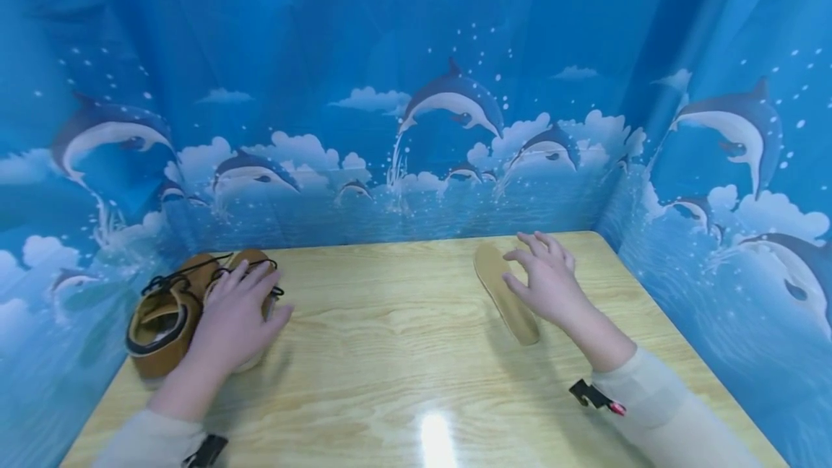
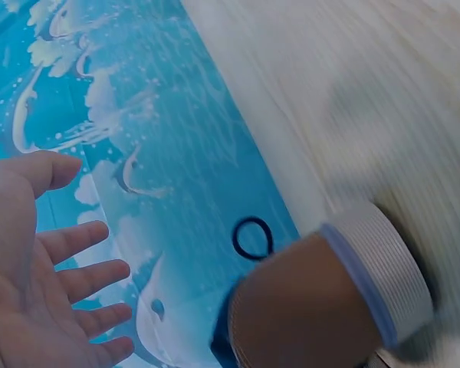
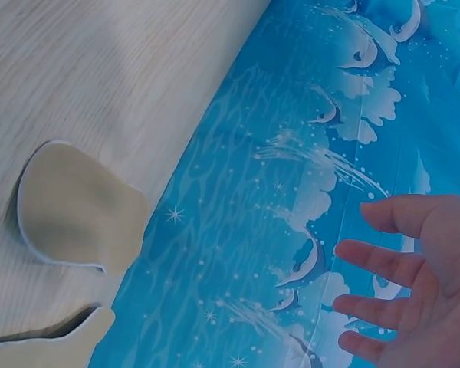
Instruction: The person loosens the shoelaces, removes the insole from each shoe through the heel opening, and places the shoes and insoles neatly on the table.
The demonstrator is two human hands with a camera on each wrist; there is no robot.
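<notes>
Two brown lace-up shoes with black laces stand side by side at the left of the table. My left hand (image 1: 237, 316) is over the right-hand shoe (image 1: 255, 260), fingers spread, and hides most of it. The other shoe (image 1: 159, 334) shows its open collar. In the left wrist view a shoe (image 2: 307, 299) with a pale ribbed sole lies below the spread left hand (image 2: 38, 268). On the right, a tan insole (image 1: 503, 291) lies flat, with my right hand (image 1: 542, 276) just right of it, fingers loosely bent and holding nothing. The right wrist view shows an insole (image 3: 80, 211) and a second tan piece (image 3: 50, 341) near it.
The wood-grain table (image 1: 377, 323) reaches back to a blue curtain (image 1: 312, 35) printed with dolphins, which also closes in both sides. Black clips (image 1: 588, 392) sit on the sleeves at the wrists.
</notes>
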